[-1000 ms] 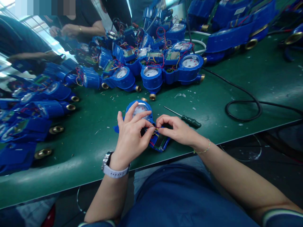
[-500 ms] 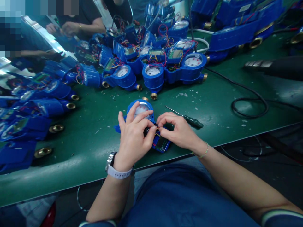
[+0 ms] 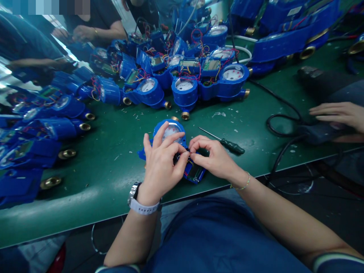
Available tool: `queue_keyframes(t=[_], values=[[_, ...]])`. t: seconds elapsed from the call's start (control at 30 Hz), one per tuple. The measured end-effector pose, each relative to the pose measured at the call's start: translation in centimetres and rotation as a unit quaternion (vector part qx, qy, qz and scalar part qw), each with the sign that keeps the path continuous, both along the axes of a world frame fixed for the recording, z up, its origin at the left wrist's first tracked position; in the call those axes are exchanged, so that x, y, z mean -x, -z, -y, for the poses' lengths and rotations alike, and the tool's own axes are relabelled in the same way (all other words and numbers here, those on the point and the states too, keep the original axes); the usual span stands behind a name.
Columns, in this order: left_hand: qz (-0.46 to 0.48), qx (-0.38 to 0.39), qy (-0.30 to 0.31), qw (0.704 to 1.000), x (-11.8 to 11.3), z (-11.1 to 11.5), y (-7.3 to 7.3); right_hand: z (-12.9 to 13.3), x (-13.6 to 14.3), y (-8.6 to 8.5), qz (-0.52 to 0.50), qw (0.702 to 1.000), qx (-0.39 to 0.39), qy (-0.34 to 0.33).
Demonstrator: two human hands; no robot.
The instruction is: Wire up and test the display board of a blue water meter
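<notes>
A dark blue top (image 3: 222, 242) with pale-trimmed sleeves (image 3: 341, 264) filled the bottom centre of the frame, while a dark, silvery watch (image 3: 133, 194) on a pale, holed strap (image 3: 144, 208) circled the left wrist (image 3: 147, 196) and a thin yellow-green bracelet (image 3: 246, 185) the right.

The left hand (image 3: 162, 165) hides part of a blue meter (image 3: 173, 129); the right edge cuts off a co-worker's hand (image 3: 345, 113).

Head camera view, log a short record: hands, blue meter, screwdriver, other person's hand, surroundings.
Left hand: fingertips together over wires, grip too small to tell
Right hand: fingertips close to left's, grip likewise unclear
Blue meter: on green table, partly hidden by hands
Screwdriver: lying beyond right hand
Co-worker's hand: right edge, at dark corded object
Surroundings: more blue meters, far and left
</notes>
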State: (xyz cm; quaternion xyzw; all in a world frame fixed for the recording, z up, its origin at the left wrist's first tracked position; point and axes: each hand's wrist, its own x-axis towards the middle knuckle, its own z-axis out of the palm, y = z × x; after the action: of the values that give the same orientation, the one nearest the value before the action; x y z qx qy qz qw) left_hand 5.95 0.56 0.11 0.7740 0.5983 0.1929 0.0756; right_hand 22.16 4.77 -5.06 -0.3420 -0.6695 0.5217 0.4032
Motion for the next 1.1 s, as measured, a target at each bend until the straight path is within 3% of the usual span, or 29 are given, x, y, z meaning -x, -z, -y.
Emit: queue_keyframes(t=[0.43,0.73,1.1], values=[[0.005,-0.005,0.002,1.000,0.2,0.0,0.0,0.2,0.1,0.7,-0.073,0.983,0.169,-0.026],[0.004,0.003,0.004,1.000,0.3,-0.1,-0.1,0.1,0.1,0.8,-0.060,0.986,0.156,-0.028],[-0.010,0.036,0.053,0.998,0.8,-0.3,-0.8,0.0,-0.6,0.6,-0.018,0.994,0.097,-0.038]])
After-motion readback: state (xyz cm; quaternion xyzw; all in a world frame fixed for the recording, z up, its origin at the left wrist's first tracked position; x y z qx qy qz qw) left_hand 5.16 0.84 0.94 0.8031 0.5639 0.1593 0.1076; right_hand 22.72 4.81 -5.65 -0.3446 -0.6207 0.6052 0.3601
